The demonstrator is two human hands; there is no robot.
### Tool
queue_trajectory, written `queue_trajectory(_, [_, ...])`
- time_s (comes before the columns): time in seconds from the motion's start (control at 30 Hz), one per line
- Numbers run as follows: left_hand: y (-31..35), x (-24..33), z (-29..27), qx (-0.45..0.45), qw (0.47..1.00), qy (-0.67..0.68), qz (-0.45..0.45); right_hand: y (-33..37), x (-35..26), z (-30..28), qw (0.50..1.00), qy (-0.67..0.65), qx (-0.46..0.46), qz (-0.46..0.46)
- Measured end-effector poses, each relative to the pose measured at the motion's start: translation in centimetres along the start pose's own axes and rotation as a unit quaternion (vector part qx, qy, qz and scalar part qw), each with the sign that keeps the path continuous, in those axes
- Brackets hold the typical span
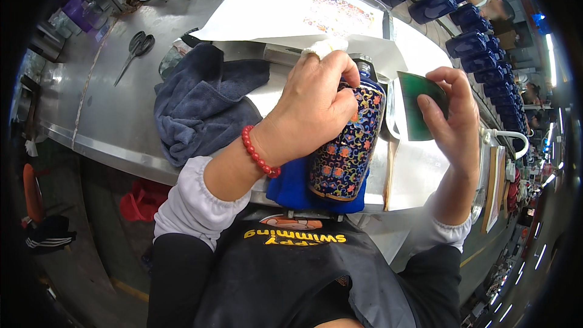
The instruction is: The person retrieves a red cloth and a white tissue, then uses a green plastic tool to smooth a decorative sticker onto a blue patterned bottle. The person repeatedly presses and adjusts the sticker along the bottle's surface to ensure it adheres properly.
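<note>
A dark blue bottle (346, 161) with a colourful floral pattern lies tilted in front of me, its neck pointing away. It rests on a bright blue cloth (284, 187) at the table's near edge. My left hand (316, 106) is closed over the bottle's shoulder, thumb and fingers curled against it. Something soft and white (328, 47) shows at its far knuckles; what the fingers pinch is hidden. To the right of the bottle, my right hand (455, 112) grips a thin, flat green scraper (416, 106) between thumb and fingers, apart from the bottle.
A crumpled grey-blue towel (206, 106) lies left of my left hand, with black scissors (136, 51) beyond it. White paper (255, 6) bearing a floral print (340, 12) covers the far side. Several dark blue bottles (434, 5) line the far right, near a curved white handle (513, 140).
</note>
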State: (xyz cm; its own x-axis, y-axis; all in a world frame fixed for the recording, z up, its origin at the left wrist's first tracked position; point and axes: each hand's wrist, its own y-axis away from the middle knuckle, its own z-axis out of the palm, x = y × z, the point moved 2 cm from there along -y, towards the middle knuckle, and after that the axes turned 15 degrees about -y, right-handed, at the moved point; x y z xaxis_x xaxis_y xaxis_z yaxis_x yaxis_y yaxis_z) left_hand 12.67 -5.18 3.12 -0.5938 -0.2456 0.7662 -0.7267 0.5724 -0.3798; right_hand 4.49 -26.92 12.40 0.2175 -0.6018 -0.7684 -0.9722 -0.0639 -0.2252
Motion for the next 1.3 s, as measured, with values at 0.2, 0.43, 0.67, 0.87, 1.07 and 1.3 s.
queue_trajectory(0.2, [-0.1,-0.1,0.2,0.024,0.999,-0.039,-0.025,-5.0,0.3,-1.4,0.991,-0.008,-0.134,-0.006])
queue_trajectory(0.43, [-0.3,-0.6,1.5,0.054,0.997,-0.007,-0.053,-6.3,0.9,-0.4,0.992,-0.013,-0.107,-0.065])
queue_trajectory(0.67, [-0.7,-1.9,2.1,0.042,0.991,0.077,-0.103,-4.2,1.8,-0.3,0.994,-0.081,-0.067,-0.031])
queue_trajectory(0.87, [-0.8,-1.9,2.8,0.095,0.995,0.0,-0.035,-4.3,1.8,-0.3,0.992,-0.094,-0.075,-0.029])
queue_trajectory(1.07, [-1.0,-2.6,2.9,0.131,0.991,0.013,-0.009,-3.2,1.3,-0.1,0.997,-0.051,-0.057,-0.019])
queue_trajectory(1.3, [0.2,-2.2,3.2,0.065,0.984,0.11,-0.124,-0.2,0.9,2.5,0.996,0.029,-0.008,-0.085])
